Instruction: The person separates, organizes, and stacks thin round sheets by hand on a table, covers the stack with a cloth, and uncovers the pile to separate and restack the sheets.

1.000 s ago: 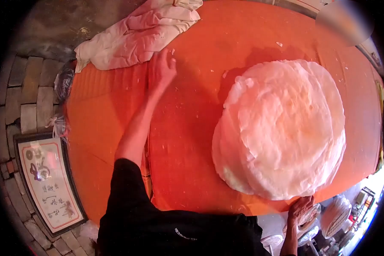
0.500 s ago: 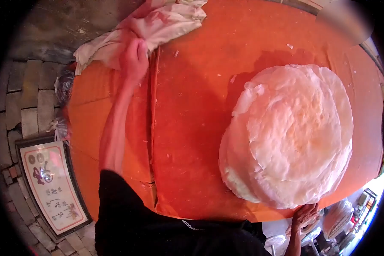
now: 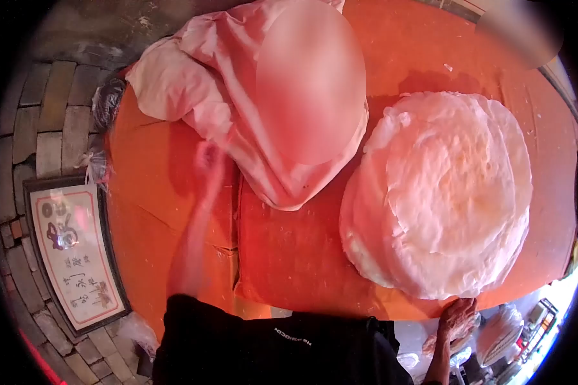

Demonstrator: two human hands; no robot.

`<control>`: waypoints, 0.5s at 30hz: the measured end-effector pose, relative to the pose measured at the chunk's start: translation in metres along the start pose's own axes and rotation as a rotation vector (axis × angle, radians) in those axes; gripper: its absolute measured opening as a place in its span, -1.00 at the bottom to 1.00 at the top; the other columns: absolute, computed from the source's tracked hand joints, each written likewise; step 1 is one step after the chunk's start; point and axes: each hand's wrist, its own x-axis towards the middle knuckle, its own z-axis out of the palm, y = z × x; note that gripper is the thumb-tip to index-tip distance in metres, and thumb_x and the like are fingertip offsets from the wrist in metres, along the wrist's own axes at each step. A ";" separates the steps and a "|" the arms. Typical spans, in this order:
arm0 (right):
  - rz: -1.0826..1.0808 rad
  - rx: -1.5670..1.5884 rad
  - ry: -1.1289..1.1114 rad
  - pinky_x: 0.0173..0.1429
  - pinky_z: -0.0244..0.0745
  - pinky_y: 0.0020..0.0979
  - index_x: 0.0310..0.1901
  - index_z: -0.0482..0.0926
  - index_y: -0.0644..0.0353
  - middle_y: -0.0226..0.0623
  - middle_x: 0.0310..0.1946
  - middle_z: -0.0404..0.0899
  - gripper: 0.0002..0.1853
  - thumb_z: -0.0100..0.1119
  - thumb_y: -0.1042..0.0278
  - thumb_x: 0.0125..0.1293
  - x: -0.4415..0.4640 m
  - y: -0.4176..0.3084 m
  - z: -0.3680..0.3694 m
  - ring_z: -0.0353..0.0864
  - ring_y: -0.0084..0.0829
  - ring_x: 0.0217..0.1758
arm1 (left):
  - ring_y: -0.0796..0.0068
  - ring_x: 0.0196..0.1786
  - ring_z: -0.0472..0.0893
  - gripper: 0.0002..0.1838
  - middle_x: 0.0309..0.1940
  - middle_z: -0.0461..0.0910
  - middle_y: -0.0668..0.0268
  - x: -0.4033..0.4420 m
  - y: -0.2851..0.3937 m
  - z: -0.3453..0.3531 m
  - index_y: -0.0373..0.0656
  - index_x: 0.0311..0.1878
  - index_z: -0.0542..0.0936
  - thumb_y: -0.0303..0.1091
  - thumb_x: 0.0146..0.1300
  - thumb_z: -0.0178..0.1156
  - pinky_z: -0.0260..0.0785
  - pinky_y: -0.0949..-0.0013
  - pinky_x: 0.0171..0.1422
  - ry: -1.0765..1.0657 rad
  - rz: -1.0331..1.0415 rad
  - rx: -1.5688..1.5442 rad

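Observation:
A wide pale cloth [image 3: 205,70] is spread across the back left of the orange table, its folds hanging toward me. Closed on the cloth's near edge is my left hand [image 3: 212,157], smeared by motion. A blurred oval covers part of the cloth. To the right lies a stack of large, thin round flatbreads [image 3: 449,186], slightly uneven at the edges. My right hand [image 3: 459,317] is at the table's near edge, right beside the bottom of the stack; its fingers are partly hidden, so its grip does not show.
The orange tabletop [image 3: 289,256] has a seam running through it and scattered crumbs. On the brick floor at the left stands a framed sign with writing [image 3: 77,256]. Dark plastic bags [image 3: 108,102] hang by the table's left edge. Clear-wrapped goods [image 3: 499,333] are at the lower right.
The cloth has come nearer and spread out over more of the table, with my left hand pulling it toward me. My right hand has stayed by the flatbreads.

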 end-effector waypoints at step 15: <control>-0.139 1.587 -1.110 0.18 0.38 -0.37 0.15 0.48 0.39 -0.18 -0.07 0.59 -0.56 0.15 0.22 0.39 0.032 -0.338 -0.207 0.50 -0.41 0.01 | 0.24 0.21 0.50 -0.62 0.18 0.50 0.21 0.208 -0.132 -0.021 -0.15 0.23 0.45 -0.28 0.44 -0.15 0.38 0.12 0.32 -0.023 -0.332 -1.133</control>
